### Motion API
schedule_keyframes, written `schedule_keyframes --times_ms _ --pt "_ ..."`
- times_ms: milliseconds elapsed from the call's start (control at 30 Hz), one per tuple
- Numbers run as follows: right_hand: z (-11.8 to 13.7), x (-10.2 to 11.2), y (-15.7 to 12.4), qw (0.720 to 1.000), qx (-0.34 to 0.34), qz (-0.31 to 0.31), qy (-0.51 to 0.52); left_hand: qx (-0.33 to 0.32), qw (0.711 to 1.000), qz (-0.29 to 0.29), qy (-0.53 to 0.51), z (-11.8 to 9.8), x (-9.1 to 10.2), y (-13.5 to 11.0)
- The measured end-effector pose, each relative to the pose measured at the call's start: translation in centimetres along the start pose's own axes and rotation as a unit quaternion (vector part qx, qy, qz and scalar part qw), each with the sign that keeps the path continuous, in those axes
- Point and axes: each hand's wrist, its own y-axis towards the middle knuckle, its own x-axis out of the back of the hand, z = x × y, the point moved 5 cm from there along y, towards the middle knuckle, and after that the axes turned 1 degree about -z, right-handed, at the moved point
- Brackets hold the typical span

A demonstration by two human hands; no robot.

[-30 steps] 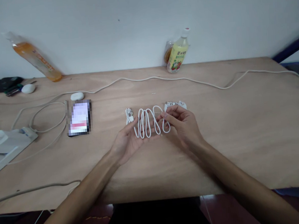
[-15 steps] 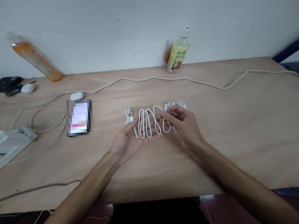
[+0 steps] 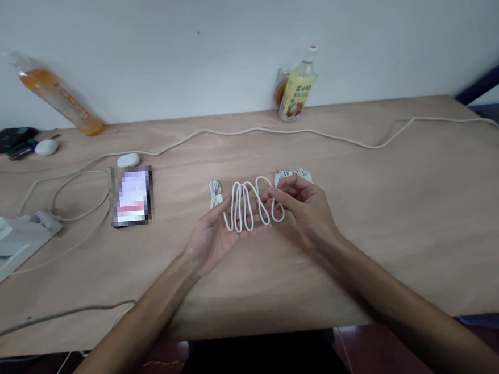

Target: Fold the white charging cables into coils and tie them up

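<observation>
A white cable (image 3: 246, 207) lies in zigzag folds across my left hand (image 3: 212, 238). The left thumb presses on the leftmost folds while the other fingers stretch beneath them, palm up. At the right end of the folds, the thumb and forefinger of my right hand (image 3: 304, 200) are pinched on the cable; a thin strand shows near these fingertips, and what it is I cannot tell. Just beyond the left thumb rests a small white bundled cable (image 3: 216, 194). More white bundled cable (image 3: 304, 174) lies behind the right hand, partly hidden by it.
A blurred-out phone (image 3: 133, 196) and a white case (image 3: 128, 160) lie left. A long white cord (image 3: 228, 133) crosses the wooden table (image 3: 405, 210). At the wall stand a yellow-labelled bottle (image 3: 297, 89) and an orange bottle (image 3: 59, 100). A white bag (image 3: 18, 240) sits far left.
</observation>
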Motion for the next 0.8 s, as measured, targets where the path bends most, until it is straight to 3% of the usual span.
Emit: schedule_keyframes --times_ms 800 --pt "-0.21 0.24 -0.06 1.0 -0.002 0.008 -0.026 0.002 1.0 -0.008 0.011 -0.05 -0.52 -0.12"
